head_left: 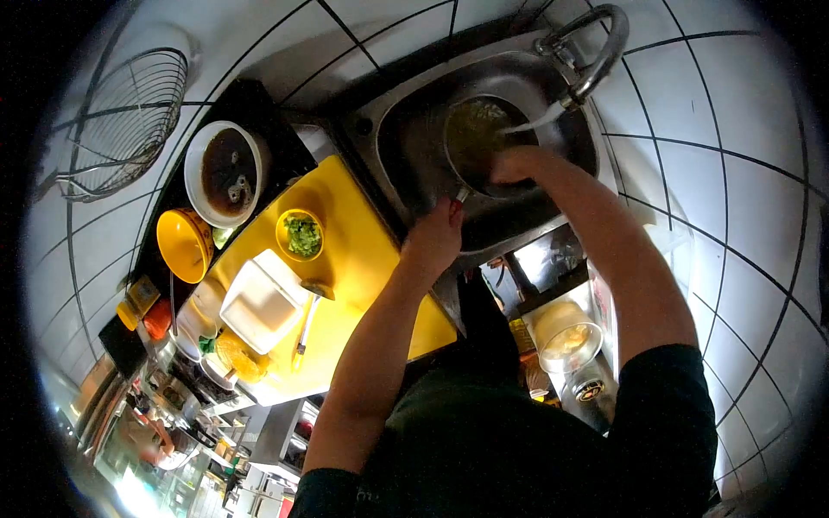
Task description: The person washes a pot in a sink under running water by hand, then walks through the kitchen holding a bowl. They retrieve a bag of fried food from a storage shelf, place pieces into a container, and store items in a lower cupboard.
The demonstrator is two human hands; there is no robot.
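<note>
One metal sink (404, 142) is the largest fixture and the work area. Beside it, on the left, lies a yellow cutting board (354, 224).

Next in size is the pan (446, 142), located inside the sink basin with liquid in it. Whether it rests on the basin floor or is supported above it cannot be told.

A white bowl (195, 177) of dark liquid stands beyond the board's far-left edge. A white container (263, 306) sits on the board. A curved faucet (618, 39) discharges a stream of water into the pan.

Left hand (436, 233): closed around the pan's handle (463, 195) at the near side. Right hand (515, 166): lowered into the pan, near the stream. Its fingers are hidden; whether they are spread, closed or holding an item cannot be told.

Smallest is a yellow cup-like bowl (298, 257) of chopped greens, placed on the board, apart from both hands.

Step in hand, as judged: rinsing within the pan under running water. Continuing calls for a steady left grip, a level rim and the right hand working below the stream. Lifting would call for firm support, since the liquid could tip over the rim.
</note>
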